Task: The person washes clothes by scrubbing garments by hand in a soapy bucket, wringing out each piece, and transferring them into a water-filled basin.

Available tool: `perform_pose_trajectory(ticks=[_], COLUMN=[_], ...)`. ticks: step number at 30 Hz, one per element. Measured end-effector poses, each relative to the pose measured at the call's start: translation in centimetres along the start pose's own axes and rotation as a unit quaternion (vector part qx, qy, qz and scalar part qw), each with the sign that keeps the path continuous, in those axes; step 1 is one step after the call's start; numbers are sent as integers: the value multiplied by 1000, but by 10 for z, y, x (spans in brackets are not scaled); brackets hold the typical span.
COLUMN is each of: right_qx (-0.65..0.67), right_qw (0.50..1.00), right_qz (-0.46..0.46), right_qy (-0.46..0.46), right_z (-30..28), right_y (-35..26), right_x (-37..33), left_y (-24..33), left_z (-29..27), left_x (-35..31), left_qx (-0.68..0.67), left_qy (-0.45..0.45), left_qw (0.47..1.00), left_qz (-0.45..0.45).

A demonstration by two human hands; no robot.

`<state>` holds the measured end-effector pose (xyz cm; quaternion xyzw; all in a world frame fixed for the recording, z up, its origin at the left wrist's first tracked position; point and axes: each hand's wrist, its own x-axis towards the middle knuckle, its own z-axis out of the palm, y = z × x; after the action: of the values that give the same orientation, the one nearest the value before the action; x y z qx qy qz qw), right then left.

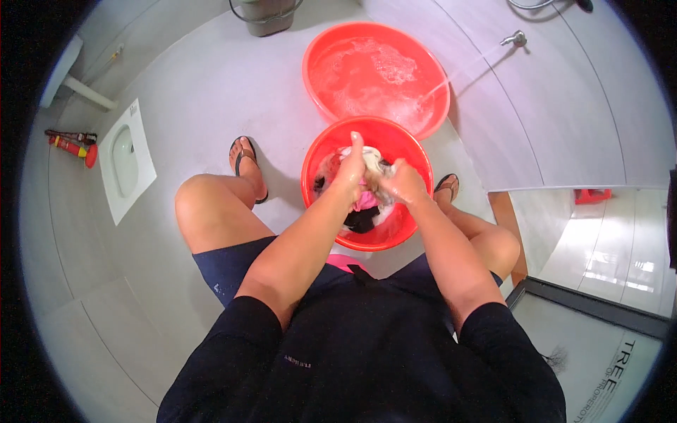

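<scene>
A red basin (310,176) stands between my feet and holds wet, soapy laundry. White cloth (370,156), a pink piece (365,201) and a black piece (362,220) show in it, with suds around them. Over the basin my left hand (352,169) grips wet cloth, its thumb sticking up and its other fingers mostly hidden. Close beside it, my right hand (405,183) is closed on a dark, wet bit of cloth (378,180) between the two hands. The kind of garment cannot be made out.
Behind stands a larger red basin (309,70) of foamy water, fed by a running wall tap (517,39). A grey bucket (269,17) is at the back. A squat toilet (127,158) and a red-and-yellow plunger-like tool (74,148) are at left. A dark-framed door (592,307) stands at right.
</scene>
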<state>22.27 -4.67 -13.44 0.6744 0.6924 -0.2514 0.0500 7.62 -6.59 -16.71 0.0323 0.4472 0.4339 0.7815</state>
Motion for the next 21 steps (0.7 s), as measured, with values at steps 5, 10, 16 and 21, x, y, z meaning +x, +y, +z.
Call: perform_pose_trajectory(ticks=[5, 10, 16, 21], right_qx=[-119, 22, 219, 355], right_qw=[986, 960, 913, 893], right_qz=[-5, -266, -343, -276], right_qy=[-117, 81, 17, 26], right_z=[-4, -18, 1, 23], right_y=[-12, -35, -66, -67], right_x=[-23, -60, -98, -65], left_y=[-66, -48, -3, -43], left_z=[-11, -62, -55, -81], left_x=[28, 55, 31, 59], left_qx=[279, -148, -108, -112], left_qy=[55, 15, -40, -48], left_qw=[947, 989, 989, 992], left_qz=[148, 10, -96, 12])
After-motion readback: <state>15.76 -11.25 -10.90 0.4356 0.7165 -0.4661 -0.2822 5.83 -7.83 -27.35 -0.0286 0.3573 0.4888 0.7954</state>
